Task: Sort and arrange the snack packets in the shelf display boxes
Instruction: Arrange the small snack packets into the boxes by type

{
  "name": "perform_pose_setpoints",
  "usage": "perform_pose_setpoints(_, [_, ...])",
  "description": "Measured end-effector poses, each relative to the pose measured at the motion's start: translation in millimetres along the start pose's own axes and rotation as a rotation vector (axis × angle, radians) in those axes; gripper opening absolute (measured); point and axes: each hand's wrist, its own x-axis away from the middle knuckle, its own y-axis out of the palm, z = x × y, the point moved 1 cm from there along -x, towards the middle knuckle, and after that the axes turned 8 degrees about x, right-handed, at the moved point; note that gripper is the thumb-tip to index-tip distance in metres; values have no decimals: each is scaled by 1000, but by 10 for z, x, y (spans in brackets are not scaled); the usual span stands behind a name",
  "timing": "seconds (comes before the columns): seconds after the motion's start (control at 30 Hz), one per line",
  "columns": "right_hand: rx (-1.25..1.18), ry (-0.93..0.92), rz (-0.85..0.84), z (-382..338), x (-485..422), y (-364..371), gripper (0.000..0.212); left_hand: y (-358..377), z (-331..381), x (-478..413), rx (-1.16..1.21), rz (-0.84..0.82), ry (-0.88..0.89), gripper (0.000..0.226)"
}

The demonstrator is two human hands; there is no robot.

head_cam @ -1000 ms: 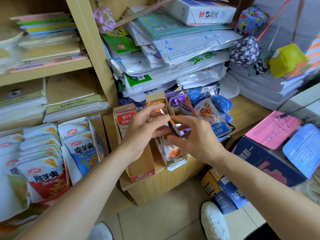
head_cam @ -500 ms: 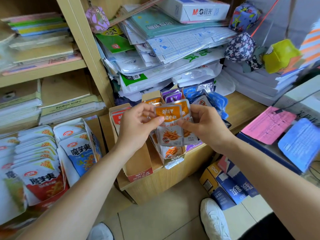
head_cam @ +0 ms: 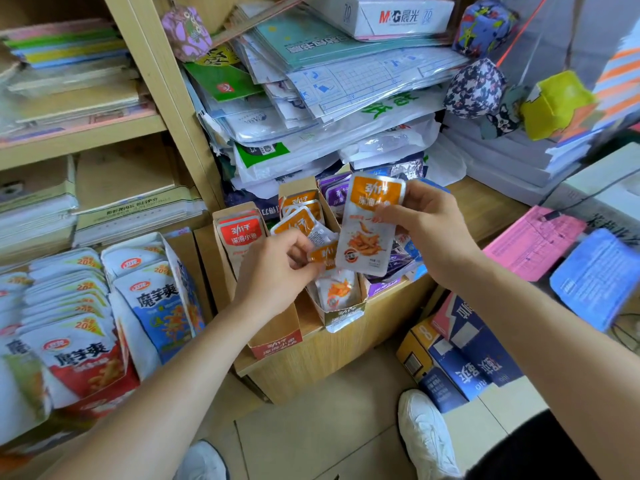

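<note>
Both hands work close together above a row of display boxes, near each other but not touching. Right hand (head_cam: 426,230) grips an orange packet (head_cam: 369,226) by its right edge, thumb on the front and fingers curled behind. This packet stands upright, with an orange band at the top and a silver lower half picturing the snack. It hangs over the right wall of the orange box (head_cam: 343,315), which stands on a wooden shelf (head_cam: 329,358).

Left hand (head_cam: 277,268) has curled fingers pinching a second packet (head_cam: 323,252), also orange. That one sits low, just over the orange box, and its edge meets the lower left corner of the raised packet. More orange packets (head_cam: 299,220) stand on end in the back of this box, and one lies at the front.

Just left of it stands the red box (head_cam: 277,341), holding red packets (head_cam: 239,233) at the back. Purple packets (head_cam: 337,195) sit behind and to the right of the orange box.

Far left, large white packets (head_cam: 156,299) fill lower racks. Bagged paper goods (head_cam: 311,109) are piled behind the boxes. A white shoe (head_cam: 426,434) stands on the tiled floor below.
</note>
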Motion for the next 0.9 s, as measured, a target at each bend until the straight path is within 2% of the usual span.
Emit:
perform_pose_setpoints(0.07, [29, -25, -93, -12, 15, -5, 11, -4, 9, 13, -75, -63, -35, 22])
perform_pose_setpoints(0.17, [45, -69, -181, -7, 21, -32, 12, -82, 12, -39, -42, -94, -97, 23])
perform_pose_setpoints(0.3, [80, -75, -286, 57, 17, -16, 11, -199, -11, -87, 60, 10, -90, 20])
perform_pose_setpoints(0.37, [246, -138, -313, 96, 26, 31, 12, -198, -7, -74, 115, 18, -108, 21])
perform_pose_setpoints(0.47, [721, -366, -308, 150, 59, 114, 9, -165, 48, -47, 217, -74, -138, 23])
perform_pose_setpoints(0.57, [886, -477, -346, 226, 86, 179, 17, -116, 71, -16, 155, -173, -74, 19])
perform_pose_setpoints(0.63, [967, -507, -356, 276, 91, 216, 22, -96, 39, -14, 105, -177, -29, 20])
perform_pose_setpoints(0.8, [830, -496, -197, 226, 81, 158, 54, -120, 15, -50, 87, -146, 38, 10])
perform_pose_setpoints(0.9, [832, -517, -244, 208, 81, 139, 44, -137, 8, -41, 145, -213, 5, 8])
